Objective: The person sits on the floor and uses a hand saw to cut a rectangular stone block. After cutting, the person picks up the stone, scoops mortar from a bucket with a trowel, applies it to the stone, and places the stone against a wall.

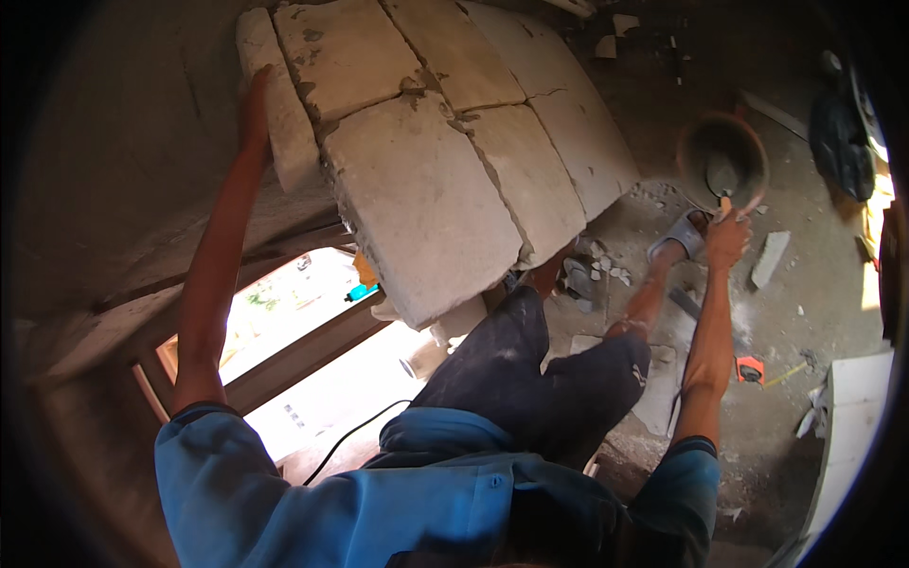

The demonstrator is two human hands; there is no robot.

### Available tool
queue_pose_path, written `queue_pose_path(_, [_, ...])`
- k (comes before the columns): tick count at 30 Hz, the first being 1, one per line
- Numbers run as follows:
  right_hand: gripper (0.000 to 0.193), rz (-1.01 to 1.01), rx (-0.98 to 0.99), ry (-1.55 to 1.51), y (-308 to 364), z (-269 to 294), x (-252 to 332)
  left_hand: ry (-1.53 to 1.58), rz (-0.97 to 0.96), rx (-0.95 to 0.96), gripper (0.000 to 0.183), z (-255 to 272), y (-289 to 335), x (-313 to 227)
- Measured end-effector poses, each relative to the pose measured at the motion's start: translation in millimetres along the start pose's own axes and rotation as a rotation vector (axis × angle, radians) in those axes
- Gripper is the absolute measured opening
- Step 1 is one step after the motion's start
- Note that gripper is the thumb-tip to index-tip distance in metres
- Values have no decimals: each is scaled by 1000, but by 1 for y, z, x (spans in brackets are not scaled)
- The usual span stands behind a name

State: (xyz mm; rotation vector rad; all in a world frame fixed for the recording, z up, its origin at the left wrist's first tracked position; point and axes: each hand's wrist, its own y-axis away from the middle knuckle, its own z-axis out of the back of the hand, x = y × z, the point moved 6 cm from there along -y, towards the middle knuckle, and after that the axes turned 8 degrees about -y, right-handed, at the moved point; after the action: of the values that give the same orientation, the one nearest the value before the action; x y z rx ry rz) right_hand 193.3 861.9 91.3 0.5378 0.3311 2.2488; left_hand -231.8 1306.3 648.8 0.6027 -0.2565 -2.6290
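My left hand [256,104] lies stretched along the outer side of a narrow pale block [280,104]. This block stands at the left edge of a structure of larger pale blocks [417,208], with rough grey mortar in the joints between them. My right hand [727,240] is closed round the handle of a trowel [723,180]. The trowel's blade reaches down into a round bucket [760,156] on the floor at the right. What the bucket holds is dark and hard to make out.
Block rubble [606,263] lies by my feet. A loose pale offcut [772,260], an orange tape measure [750,370] and a dark bag [841,142] are at the right. White panels [852,426] lean at the lower right. A bright window opening [294,293] is left, with a black cable [355,431] nearby.
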Motion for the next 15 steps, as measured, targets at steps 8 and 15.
queue_pose_path(8, [28,137,72,282,-42,-77,-16,-161,-140,-94,50,31,-23,15])
queue_pose_path(15, [29,81,199,75,-44,-53,-14,-267,-358,-7,51,22,-13,-9])
